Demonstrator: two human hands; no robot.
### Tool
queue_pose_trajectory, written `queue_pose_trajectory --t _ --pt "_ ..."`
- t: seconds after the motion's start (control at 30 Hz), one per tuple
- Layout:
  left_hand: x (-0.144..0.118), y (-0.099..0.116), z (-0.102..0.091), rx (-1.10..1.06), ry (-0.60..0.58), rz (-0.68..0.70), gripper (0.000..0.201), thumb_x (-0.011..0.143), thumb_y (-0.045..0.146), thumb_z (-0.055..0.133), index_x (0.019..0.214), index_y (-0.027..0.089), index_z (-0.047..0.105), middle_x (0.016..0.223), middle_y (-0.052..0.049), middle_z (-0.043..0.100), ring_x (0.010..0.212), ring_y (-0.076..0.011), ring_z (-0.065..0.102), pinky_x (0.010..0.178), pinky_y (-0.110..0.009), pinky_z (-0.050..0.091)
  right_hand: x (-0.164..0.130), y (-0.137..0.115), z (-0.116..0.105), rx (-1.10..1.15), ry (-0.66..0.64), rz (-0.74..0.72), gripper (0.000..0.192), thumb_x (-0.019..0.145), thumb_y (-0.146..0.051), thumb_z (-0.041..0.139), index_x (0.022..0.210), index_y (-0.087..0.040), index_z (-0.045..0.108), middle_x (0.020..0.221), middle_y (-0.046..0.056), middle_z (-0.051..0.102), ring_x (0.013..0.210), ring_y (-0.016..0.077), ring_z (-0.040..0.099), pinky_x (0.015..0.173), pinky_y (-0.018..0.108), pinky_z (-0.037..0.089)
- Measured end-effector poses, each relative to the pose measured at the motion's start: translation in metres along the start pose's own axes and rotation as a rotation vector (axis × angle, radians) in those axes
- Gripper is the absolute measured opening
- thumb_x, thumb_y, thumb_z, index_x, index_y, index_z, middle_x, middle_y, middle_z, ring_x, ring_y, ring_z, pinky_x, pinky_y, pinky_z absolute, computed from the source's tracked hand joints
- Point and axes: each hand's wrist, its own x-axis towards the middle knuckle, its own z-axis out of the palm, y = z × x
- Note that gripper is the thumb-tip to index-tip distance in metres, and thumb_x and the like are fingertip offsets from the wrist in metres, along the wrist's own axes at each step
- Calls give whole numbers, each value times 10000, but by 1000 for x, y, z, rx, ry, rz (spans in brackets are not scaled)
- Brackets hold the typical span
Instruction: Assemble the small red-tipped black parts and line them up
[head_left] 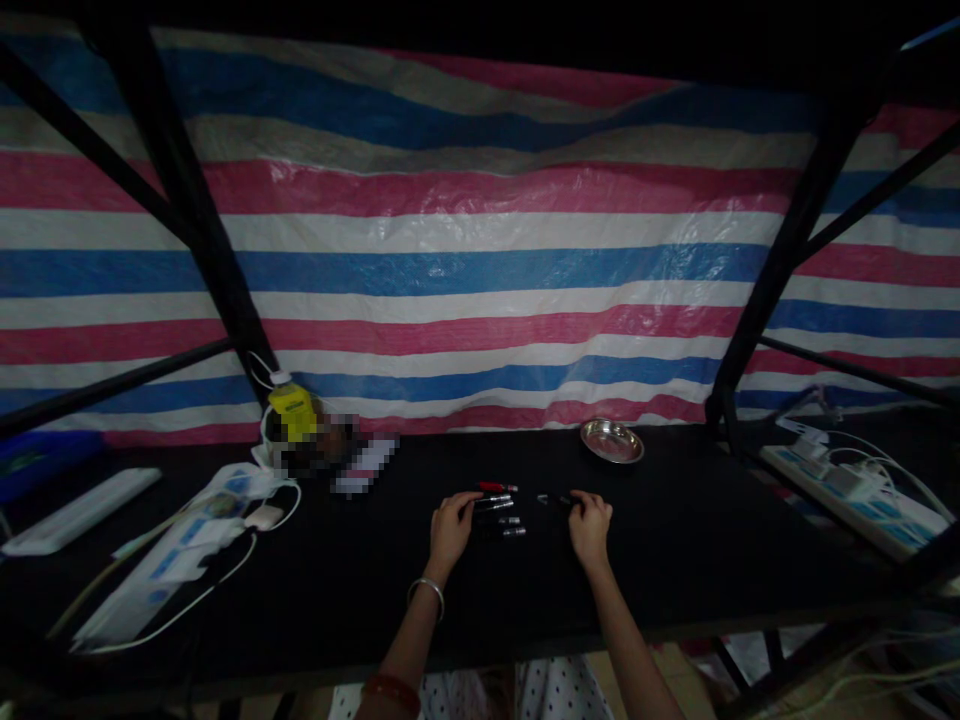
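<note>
My left hand (451, 527) reaches over the black tabletop. Its thumb and fingers are closed at the dark end of a slim black piece with a silver end (499, 499), like a pen or small torch. Just beyond lies a red one (491, 487) with a silver tip. Two more black pieces with silver ends (510, 521) (514, 532) lie nearer to me, their dark bodies almost lost against the table. Opposite, my right hand (590, 522) pinches a thin black pen-like piece (559, 498). Its pale tip points left. Fine detail is lost in the dim light.
A round metal dish (612, 441) stands at the back right. Power strips (161, 575) (855, 495) with white cables lie left and right. A yellow bottle (292, 410) and a blurred packet (367, 464) sit at the back left. Black frame posts (765, 290) flank striped sheeting (487, 270).
</note>
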Motion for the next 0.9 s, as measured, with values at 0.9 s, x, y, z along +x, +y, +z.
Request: queue_pose_trajectory --t 0.9 --pt "3 4 2 83 -31 6 294 861 221 401 1004 272 653 1070 3 660 1006 -181 568 910 -345 412 -4 -22 -14 -86 21 -141 305 789 -204 436 938 -139 694 953 115 597 932 242 467 823 349 354"
